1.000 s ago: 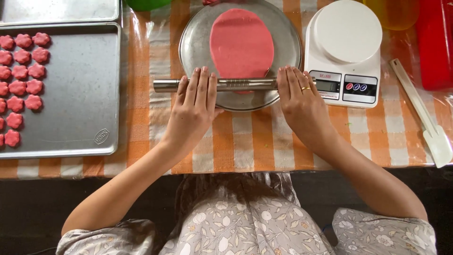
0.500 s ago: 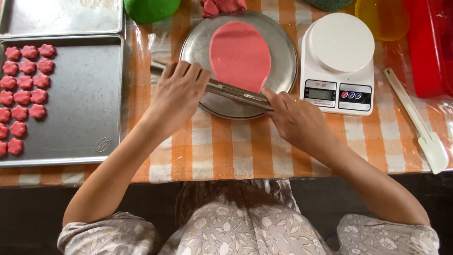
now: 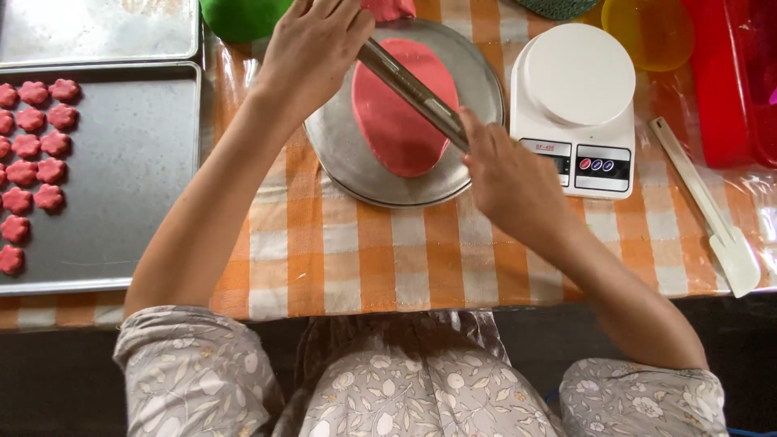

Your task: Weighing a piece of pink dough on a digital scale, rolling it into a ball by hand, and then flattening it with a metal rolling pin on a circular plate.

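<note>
— Where's the dough (image 3: pixel 398 121)?

— Flat on the round metal plate (image 3: pixel 348 166), pink and oval, with the pin (image 3: pixel 413 93) lying slantwise across it.

— How does it handle?

— Soft and thin, I'd judge; it would stretch or tear if lifted by an edge. The pin looks stiff, smooth metal, likely slippery, so I take it at the ends.

— Your grip?

— My left hand (image 3: pixel 312 53) curls over the far end, my right hand (image 3: pixel 510 182) closes on the near end. The scale (image 3: pixel 579 97) sits just right of the plate, the tray (image 3: pixel 129 178) of cut flowers (image 3: pixel 32 154) to the left.
</note>
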